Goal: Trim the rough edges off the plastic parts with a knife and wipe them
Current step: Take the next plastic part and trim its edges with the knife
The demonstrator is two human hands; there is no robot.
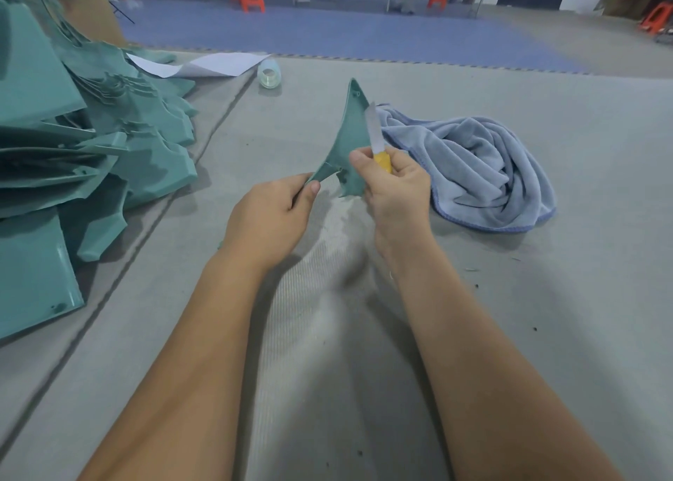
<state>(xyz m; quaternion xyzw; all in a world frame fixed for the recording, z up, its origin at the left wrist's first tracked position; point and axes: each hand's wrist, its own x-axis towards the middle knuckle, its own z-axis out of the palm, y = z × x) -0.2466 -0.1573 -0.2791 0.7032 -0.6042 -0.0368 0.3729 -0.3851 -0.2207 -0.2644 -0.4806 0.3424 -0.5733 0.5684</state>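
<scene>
Both forearms reach out over the grey counter (546, 298); the left hand (269, 215) pinches the lower tip of a teal plastic part (351, 134) held upright in the air, while the right hand (395, 189) curls round the yellow handle of a knife (377, 142) whose blade lies along the part's right edge. Thin, stiff and probably light, the part looks apt to flex near its pointed top, so holding close to the cut seems wise. A blue towel (469, 174) lies just beyond, a pile of teal parts (91, 145) to the left.
</scene>
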